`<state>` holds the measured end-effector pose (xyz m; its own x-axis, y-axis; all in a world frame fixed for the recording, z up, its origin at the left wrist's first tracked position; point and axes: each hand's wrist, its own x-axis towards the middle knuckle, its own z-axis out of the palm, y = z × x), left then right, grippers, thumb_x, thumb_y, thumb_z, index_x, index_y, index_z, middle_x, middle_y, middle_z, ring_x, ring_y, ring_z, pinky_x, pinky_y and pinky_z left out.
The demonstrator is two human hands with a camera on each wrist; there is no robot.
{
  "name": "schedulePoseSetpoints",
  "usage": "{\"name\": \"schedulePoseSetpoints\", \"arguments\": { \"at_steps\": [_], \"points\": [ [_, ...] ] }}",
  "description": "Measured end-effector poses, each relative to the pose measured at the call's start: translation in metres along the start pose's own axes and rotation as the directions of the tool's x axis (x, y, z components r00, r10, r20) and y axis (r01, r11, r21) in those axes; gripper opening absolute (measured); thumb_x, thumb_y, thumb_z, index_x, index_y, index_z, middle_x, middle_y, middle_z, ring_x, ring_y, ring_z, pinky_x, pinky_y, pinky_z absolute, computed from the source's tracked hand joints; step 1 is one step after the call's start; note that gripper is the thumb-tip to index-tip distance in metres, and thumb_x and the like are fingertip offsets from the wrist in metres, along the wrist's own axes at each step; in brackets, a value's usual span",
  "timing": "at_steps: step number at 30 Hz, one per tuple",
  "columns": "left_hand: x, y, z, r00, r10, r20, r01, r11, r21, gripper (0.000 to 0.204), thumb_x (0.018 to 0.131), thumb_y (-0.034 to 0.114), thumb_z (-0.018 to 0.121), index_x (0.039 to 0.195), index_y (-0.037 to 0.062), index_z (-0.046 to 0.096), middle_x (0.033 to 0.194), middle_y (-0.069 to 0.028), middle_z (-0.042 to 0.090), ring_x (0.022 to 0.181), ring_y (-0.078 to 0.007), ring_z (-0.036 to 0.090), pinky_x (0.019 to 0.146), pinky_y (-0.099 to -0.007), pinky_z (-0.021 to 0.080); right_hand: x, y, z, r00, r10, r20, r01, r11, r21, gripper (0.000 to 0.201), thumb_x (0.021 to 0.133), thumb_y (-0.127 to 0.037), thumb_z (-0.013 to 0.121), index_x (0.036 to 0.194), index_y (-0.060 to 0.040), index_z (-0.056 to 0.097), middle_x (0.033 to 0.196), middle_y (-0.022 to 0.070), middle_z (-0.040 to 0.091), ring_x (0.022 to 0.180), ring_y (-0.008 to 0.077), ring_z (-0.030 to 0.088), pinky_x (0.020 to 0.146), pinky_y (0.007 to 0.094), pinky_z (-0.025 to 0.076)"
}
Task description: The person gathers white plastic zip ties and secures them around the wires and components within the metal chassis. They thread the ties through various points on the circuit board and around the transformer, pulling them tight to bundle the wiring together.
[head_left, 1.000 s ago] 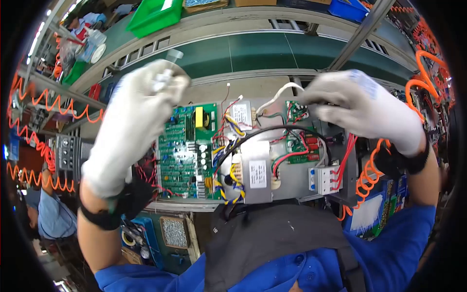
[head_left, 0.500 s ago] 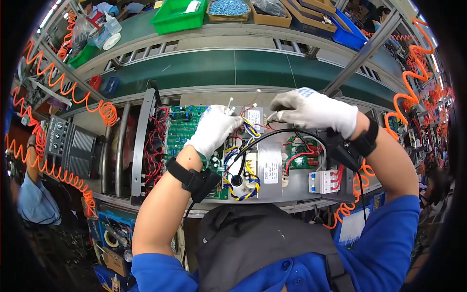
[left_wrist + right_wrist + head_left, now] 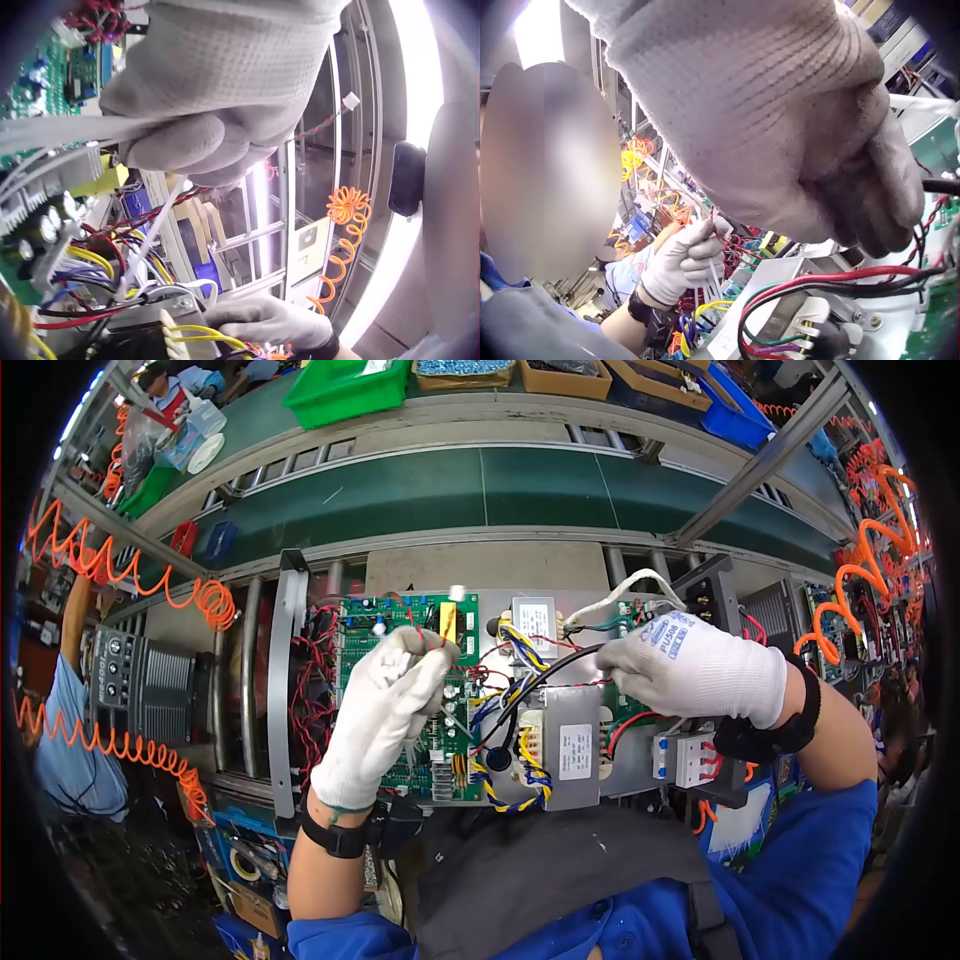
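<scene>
In the head view my gloved left hand [image 3: 385,710] is raised over the large green circuit board [image 3: 362,642]. Its curled fingers pinch a red-and-black twisted wire [image 3: 319,129] with a white connector [image 3: 351,100] at the end. White cable ties [image 3: 60,131] run out of the same grip. My right hand [image 3: 690,670], also gloved, is at the right half of the unit, fingers curled at a thick black cable [image 3: 550,672]. Its fingertips are partly hidden. Between the hands are the metal-cased transformer [image 3: 573,760] and a bundle of blue, yellow and white wires [image 3: 520,645].
A white breaker block [image 3: 690,758] stands at the unit's right front, and a grey side bracket [image 3: 283,690] at its left. Behind runs a green conveyor [image 3: 400,500], with a green bin [image 3: 345,395] on the shelf beyond. Orange coiled hoses [image 3: 215,605] hang at both sides.
My left hand came in from the upper left to the wire bundle, then drew back left with the twisted wire. The right hand lowered from the small transformer to the black cable.
</scene>
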<state>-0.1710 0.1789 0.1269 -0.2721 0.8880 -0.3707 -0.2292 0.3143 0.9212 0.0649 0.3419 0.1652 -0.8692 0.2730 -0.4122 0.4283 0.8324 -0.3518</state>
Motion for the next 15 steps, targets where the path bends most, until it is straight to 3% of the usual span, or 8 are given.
{"name": "schedulePoseSetpoints", "arguments": {
  "at_steps": [2,3,4,6,7,10,14,15],
  "points": [
    [-0.001,-0.005,-0.005,0.998,0.041,-0.05,-0.046,0.992,-0.121,0.025,0.09,0.021,0.064,0.103,0.0015,0.058,0.069,0.0065,0.046,0.053,-0.0002,0.035,0.043,-0.0172,0.023,0.014,-0.002,0.007,0.963,-0.256,-0.08,0.261,0.964,0.052,0.027,0.082,-0.002,0.049,0.105,0.0031,0.063,0.091,0.0162,0.067,0.082,0.0303,0.066,0.075,0.0386,0.051],
    [0.001,-0.002,-0.005,0.996,0.031,-0.083,-0.038,0.996,-0.086,0.023,0.09,0.018,0.064,0.102,0.0001,0.06,0.072,0.0049,0.05,0.057,-0.0002,0.039,0.046,-0.0167,0.027,0.02,-0.008,0.005,0.981,0.002,0.194,-0.029,0.99,0.138,0.031,0.077,0.004,0.05,0.105,0.0084,0.061,0.111,0.0185,0.062,0.097,0.0281,0.063,0.083,0.0372,0.05],
    [0.005,-0.004,-0.003,0.997,0.028,-0.075,-0.034,0.996,-0.084,0.023,0.09,0.018,0.064,0.102,0.0001,0.06,0.072,0.0049,0.05,0.057,-0.0002,0.039,0.046,-0.0167,0.027,0.027,0.005,0.019,0.981,0.009,0.193,-0.037,0.989,0.143,0.031,0.077,0.004,0.05,0.105,0.0084,0.061,0.111,0.0185,0.062,0.097,0.0281,0.063,0.083,0.0372,0.05],
    [0.016,-0.009,0.004,0.948,0.272,-0.165,-0.227,0.942,0.249,0.018,0.091,0.014,0.062,0.098,-0.0024,0.062,0.075,0.0031,0.053,0.063,-0.0009,0.043,0.054,-0.0167,0.033,0.045,0.04,0.056,0.825,-0.564,0.015,0.565,0.825,-0.028,0.044,0.082,-0.022,0.063,0.118,0.0032,0.057,0.104,0.0239,0.062,0.1,0.033,0.061,0.089,0.0393,0.048],
    [0.017,-0.006,0.008,0.957,0.214,-0.197,-0.172,0.962,0.211,0.013,0.091,0.009,0.06,0.095,-0.0035,0.063,0.079,0.0014,0.056,0.071,-0.0023,0.047,0.063,-0.0181,0.038,0.043,0.03,0.045,0.919,-0.391,0.044,0.35,0.862,0.367,0.047,0.08,-0.02,0.061,0.12,0.0057,0.056,0.111,0.0253,0.059,0.11,0.0339,0.055,0.097,0.0381,0.043],
    [0.023,-0.013,0.006,0.882,0.396,-0.258,-0.273,0.872,0.406,0.011,0.09,0.005,0.059,0.096,-0.0039,0.062,0.081,0.0005,0.058,0.071,-0.003,0.048,0.064,-0.0189,0.039,0.042,0.041,0.06,0.972,-0.227,0.057,0.151,0.794,0.589,0.043,0.079,-0.013,0.059,0.118,0.006,0.056,0.109,0.0241,0.06,0.106,0.0362,0.057,0.093,0.0392,0.046],
    [-0.005,0.009,-0.004,0.998,-0.041,-0.052,0.042,0.999,0.016,0.01,0.089,0.005,0.061,0.095,-0.003,0.063,0.081,0.0007,0.059,0.069,-0.0013,0.048,0.058,-0.0176,0.037,0.044,0.039,0.055,0.857,-0.498,-0.136,0.516,0.828,0.218,0.041,0.077,-0.004,0.057,0.117,0.0058,0.055,0.108,0.0237,0.061,0.103,0.0368,0.058,0.09,0.0405,0.048],
    [-0.003,-0.003,-0.005,0.997,0.031,0.072,-0.036,0.997,0.063,0.026,0.09,0.027,0.062,0.085,0.0013,0.065,0.063,0.0046,0.052,0.053,0.0006,0.038,0.047,-0.0184,0.029,0.049,0.033,0.056,0.851,-0.506,-0.141,0.525,0.814,0.248,0.041,0.076,-0.001,0.056,0.117,0.0041,0.056,0.108,0.0231,0.061,0.103,0.0374,0.059,0.089,0.0409,0.048]
  ]
}}
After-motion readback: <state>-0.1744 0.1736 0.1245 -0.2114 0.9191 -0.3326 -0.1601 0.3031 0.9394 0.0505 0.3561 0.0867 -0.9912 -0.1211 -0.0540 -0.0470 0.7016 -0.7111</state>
